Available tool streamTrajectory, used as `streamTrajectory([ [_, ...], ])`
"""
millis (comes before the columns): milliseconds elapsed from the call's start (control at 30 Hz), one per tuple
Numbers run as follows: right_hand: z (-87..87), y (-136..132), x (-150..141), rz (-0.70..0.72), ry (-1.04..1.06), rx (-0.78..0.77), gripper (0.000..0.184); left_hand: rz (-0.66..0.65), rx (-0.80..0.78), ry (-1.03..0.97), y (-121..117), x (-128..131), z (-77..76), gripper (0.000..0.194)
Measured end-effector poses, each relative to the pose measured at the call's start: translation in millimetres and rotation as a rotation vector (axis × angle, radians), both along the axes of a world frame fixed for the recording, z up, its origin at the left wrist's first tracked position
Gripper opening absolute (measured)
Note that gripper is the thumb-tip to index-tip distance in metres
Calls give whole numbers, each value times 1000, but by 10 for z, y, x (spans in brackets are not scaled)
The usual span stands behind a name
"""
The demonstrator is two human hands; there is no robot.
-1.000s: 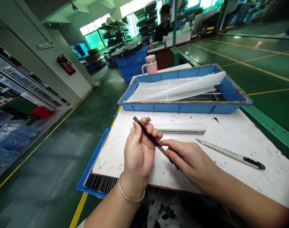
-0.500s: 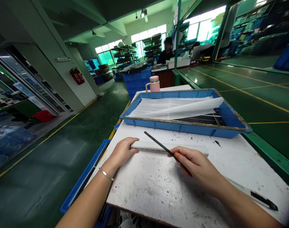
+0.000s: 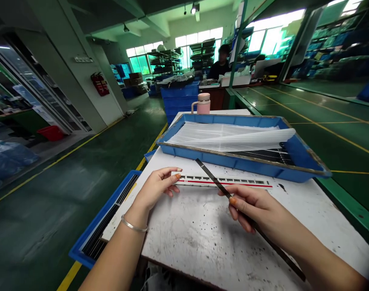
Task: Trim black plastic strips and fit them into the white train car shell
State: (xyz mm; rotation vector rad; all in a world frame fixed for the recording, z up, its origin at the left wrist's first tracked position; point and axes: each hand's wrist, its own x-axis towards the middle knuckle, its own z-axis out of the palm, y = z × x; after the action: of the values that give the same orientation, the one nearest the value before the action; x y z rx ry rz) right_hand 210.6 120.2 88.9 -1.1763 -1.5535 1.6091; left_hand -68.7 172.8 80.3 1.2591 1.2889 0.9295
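Observation:
My left hand grips the left end of a long white slotted strip between thumb and fingers. A red line runs along the strip's near side, and dark openings line its face. In my right hand is a thin dark flat strip, pinched between thumb and fingers. It slants across the white strip, its far end pointing up and left, its near end running under my right forearm. Both are over the white tabletop, which is speckled with dark bits.
A blue tray stands behind my hands, holding white sheets over dark strips. Beyond it is a pink mug. At lower left, another blue tray holds dark strips. A person is in the background.
The white strip has turned over, from a smooth side to its slotted face with the red line. The dark strip's angle is steeper and more of its length shows below my right hand.

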Motion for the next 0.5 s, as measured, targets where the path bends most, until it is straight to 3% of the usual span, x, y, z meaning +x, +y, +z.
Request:
streamTrajectory([
  [133, 91, 57, -50, 46, -143, 34, 23, -17, -16, -98, -44, -9, -77, 54],
  [333, 167, 258, -101, 29, -669, 393, 28, -111, -61, -181, -50, -106, -173, 58],
  [500, 57, 319, -117, -44, -772, 613, 40, -160, -108, -238, -43, -135, -194, 59],
])
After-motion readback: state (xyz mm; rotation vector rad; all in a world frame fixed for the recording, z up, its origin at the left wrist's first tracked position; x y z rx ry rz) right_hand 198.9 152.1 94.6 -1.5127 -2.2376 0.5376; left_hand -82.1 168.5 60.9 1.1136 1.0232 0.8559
